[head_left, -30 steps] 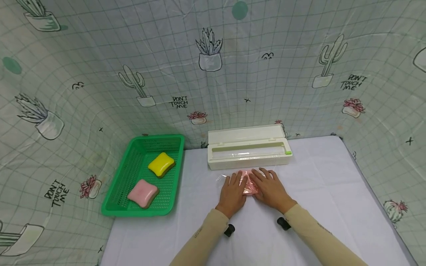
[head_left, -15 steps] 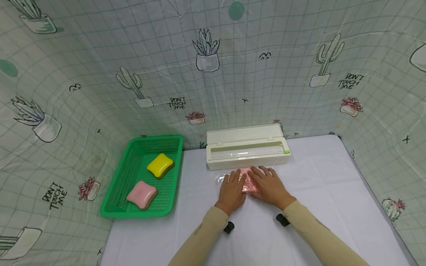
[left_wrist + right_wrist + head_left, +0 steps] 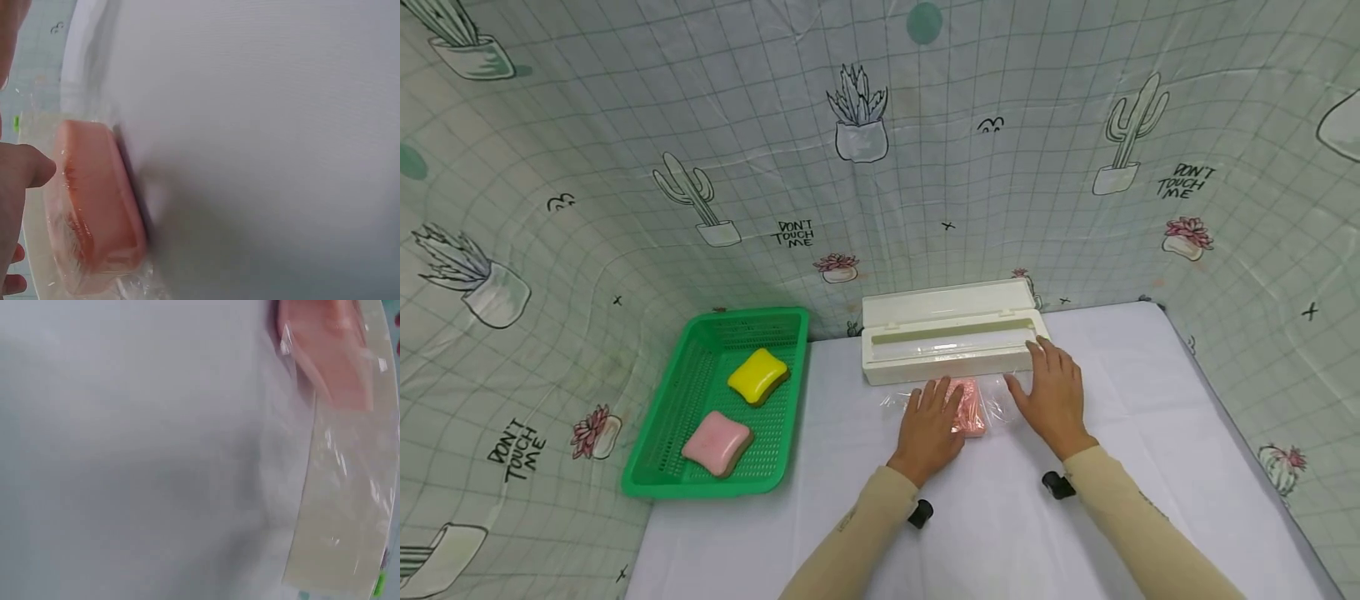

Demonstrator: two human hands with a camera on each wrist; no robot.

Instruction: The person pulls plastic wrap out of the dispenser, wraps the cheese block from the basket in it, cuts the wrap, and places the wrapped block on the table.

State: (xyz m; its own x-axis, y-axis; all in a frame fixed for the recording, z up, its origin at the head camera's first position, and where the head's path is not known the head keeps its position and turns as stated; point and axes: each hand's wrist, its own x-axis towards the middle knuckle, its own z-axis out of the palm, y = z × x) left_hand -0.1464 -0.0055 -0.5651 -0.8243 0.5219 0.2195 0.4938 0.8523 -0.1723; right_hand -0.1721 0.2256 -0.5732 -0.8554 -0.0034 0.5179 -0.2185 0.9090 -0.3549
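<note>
A pink block [image 3: 973, 414] with rounded edges lies on the white table, with clear plastic film [image 3: 998, 403] over it. My left hand [image 3: 928, 429] rests on its left part, fingers fairly straight; the left wrist view shows the thumb touching the film-covered block [image 3: 103, 200]. To the right, my right hand [image 3: 1056, 404] has its thumb spread, with the fingertips at the right end of the white film dispenser [image 3: 955, 367]. Nothing shows gripped in it. The right wrist view catches the block [image 3: 328, 350] and film stretched past it, but not my right palm.
The dispenser's lid [image 3: 947, 302] stands raised, with a film roll [image 3: 955, 343] inside. At the left, a green basket [image 3: 801, 392] holds a yellow sponge-like pad [image 3: 758, 375] and a pink one [image 3: 717, 443]. A patterned cloth [image 3: 925, 183] hangs behind the table.
My right hand has come off the block and moved right to the dispenser's end, uncovering the block's right side and the film. My left hand stays on the block.
</note>
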